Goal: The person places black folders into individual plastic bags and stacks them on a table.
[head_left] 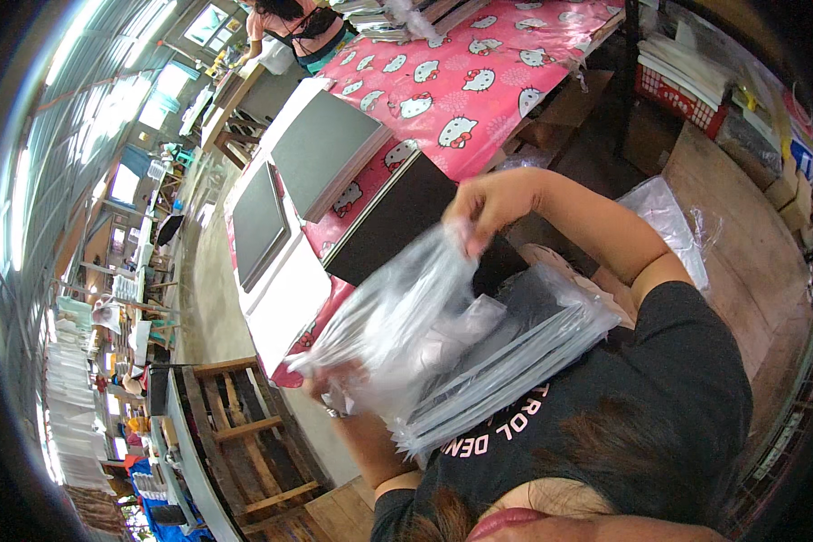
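A clear plastic bag (388, 307) is stretched between my two hands, blurred in places. My right hand (488, 212) is closed, pinching the bag's upper edge. My left hand (339, 384) grips its lower left corner, its fingers partly hidden behind the plastic. Close against my body lies a stack of flat clear plastic bags (515, 370). Beyond the bag, a large black flat-sided item (397, 226) leans at the table's edge. On the table (506, 59), covered in pink cartoon-cat cloth, rest a thick dark-topped stack (325, 149) and a thinner dark stack (260, 221).
At the right stands a red basket (682, 99) filled with plastic and papers. A wooden pallet (253, 438) lies at the lower left. Another person (289, 27) is beyond the table's far left end. Workbenches (154, 298) line the left side.
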{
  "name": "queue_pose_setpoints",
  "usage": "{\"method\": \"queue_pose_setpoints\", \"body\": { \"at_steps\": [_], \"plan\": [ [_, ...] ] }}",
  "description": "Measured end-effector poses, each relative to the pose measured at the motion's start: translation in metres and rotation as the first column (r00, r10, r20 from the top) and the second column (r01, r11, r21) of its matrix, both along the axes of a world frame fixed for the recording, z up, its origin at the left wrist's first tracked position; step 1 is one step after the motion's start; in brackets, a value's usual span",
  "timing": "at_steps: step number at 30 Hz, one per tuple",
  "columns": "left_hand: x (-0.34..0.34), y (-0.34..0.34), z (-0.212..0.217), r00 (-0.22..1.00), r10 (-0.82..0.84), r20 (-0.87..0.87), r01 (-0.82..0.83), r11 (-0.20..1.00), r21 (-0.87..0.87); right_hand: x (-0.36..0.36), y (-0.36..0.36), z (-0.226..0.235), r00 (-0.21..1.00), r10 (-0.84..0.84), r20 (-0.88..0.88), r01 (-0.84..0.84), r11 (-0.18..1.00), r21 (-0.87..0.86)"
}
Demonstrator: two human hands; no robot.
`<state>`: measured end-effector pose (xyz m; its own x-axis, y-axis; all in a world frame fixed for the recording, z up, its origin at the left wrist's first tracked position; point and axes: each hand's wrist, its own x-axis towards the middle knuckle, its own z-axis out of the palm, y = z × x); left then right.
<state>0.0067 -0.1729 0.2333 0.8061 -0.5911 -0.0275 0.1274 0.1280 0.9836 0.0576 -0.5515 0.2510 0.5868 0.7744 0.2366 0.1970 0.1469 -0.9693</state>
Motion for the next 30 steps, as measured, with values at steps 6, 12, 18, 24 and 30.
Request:
{"method": "queue_pose_setpoints", "body": {
  "at_steps": [6,12,18,24,30],
  "plan": [
    [0.009,-0.009,-0.011,0.98,-0.198,0.022,0.159,0.843,0.515,0.012,0.023,-0.015,0.889,0.004,-0.459,0.282,0.783,0.555],
    [0.021,0.008,-0.012,0.919,0.362,-0.158,-0.394,0.815,-0.424,0.003,0.007,0.001,0.997,-0.009,-0.08,0.003,0.997,-0.075],
    [0.02,0.005,-0.049,0.991,0.074,-0.107,-0.065,0.995,0.079,0.022,0.011,-0.016,0.876,-0.122,-0.466,0.416,0.678,0.605],
    [0.066,0.008,-0.043,0.956,0.254,-0.148,-0.294,0.823,-0.486,0.021,-0.011,-0.018,0.839,-0.3,-0.454,0.46,0.837,0.296],
    [0.104,-0.029,-0.008,0.808,0.588,-0.039,-0.552,0.732,-0.399,0.057,0.007,-0.026,0.627,-0.745,0.228,0.74,0.661,0.123]
  ]
}}
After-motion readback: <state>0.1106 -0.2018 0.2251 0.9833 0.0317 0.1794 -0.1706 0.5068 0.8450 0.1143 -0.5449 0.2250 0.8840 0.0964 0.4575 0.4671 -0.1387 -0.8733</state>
